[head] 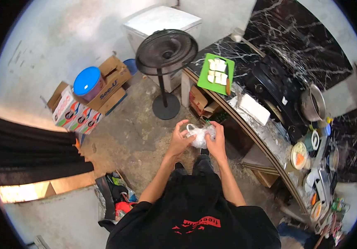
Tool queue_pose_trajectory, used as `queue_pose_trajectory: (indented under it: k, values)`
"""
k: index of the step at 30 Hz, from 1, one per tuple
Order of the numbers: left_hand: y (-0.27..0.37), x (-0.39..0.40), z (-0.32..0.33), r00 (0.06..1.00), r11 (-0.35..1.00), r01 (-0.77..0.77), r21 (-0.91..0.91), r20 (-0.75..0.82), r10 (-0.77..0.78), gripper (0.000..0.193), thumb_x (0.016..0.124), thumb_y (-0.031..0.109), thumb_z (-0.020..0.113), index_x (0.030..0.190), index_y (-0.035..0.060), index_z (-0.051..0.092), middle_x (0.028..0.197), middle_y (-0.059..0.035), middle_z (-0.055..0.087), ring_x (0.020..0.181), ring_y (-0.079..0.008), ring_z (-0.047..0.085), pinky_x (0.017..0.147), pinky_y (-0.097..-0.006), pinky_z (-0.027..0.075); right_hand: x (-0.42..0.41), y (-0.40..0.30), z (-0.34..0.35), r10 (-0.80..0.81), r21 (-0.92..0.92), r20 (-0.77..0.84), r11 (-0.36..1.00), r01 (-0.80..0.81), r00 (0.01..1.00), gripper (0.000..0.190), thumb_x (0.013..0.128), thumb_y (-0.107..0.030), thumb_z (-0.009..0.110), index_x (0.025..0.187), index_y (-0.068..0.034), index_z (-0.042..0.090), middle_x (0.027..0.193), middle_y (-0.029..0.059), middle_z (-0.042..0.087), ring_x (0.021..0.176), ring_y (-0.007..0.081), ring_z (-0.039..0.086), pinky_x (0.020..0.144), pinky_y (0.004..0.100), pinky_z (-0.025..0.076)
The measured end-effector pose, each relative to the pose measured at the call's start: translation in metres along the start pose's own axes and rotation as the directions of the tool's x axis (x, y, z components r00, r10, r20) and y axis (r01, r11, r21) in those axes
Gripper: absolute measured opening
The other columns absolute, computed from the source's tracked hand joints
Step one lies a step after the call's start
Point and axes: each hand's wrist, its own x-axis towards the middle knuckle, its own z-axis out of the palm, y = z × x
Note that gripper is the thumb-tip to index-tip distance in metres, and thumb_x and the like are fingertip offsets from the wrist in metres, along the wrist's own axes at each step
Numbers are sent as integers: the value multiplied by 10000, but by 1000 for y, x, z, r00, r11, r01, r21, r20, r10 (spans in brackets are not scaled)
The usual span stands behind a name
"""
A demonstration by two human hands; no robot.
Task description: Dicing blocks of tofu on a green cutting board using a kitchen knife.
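Observation:
In front of my body, above the concrete floor, I hold a small clear plastic bag (200,138) with whitish contents that I cannot make out. My left hand (179,141) has its thumb against the bag's left side, its fingers curved around a loop of the plastic. On the other side, my right hand (217,143) grips the bag between thumb and fingers. To the upper right, a green cutting board (201,81) on the counter carries several white cut blocks (218,66) and a knife with a brown handle (228,86).
The counter edge (247,129) runs along my right, with a black gas stove (270,84), a metal pot (312,104) and a plate of shredded food (299,155) on top. Ahead stands a black pedestal fan (167,53). Cardboard boxes (114,88) and a blue-lidded tub (87,81) are left.

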Motion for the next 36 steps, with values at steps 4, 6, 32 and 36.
queue_pose_trajectory:
  k: [4, 6, 32, 36]
  values:
    - [-24, 32, 6, 981, 939, -194, 283, 62, 184, 375, 740, -56, 587, 1108, 11, 558, 1012, -94, 590, 807, -138, 599, 657, -247, 496, -12, -3, -32, 351, 444, 236, 790, -421, 906, 468, 843, -57, 569, 1266, -33, 370, 1219, 157, 455, 1029, 213, 509, 784, 324, 454]
    - [-26, 43, 28, 977, 904, -195, 379, 157, 145, 316, 729, -54, 579, 1037, 9, 600, 990, -90, 600, 809, -152, 603, 674, -258, 495, -18, -7, -51, 351, 583, 333, 653, -483, 875, 560, 805, 46, 580, 1306, -46, 349, 1221, 148, 437, 989, 179, 525, 713, 256, 485]
    - [-45, 190, 146, 496, 840, 526, 137, 753, -433, 754, 820, 282, 653, 1410, 177, 196, 1323, -33, 371, 1142, -185, 442, 937, -362, 417, 81, 95, -124, 630, 800, -148, 529, -282, 762, 256, 732, 115, 436, 916, -36, 529, 959, 88, 582, 807, 156, 592, 607, 294, 497]
    - [-45, 188, 164, 521, 856, 371, 359, 683, -512, 687, 844, 196, 623, 1403, 147, 226, 1288, -46, 393, 1140, -145, 417, 928, -279, 389, 74, 88, -104, 459, 127, -550, 871, -474, 697, 195, 723, 65, 514, 909, 17, 547, 958, 129, 574, 716, 216, 588, 552, 289, 452]
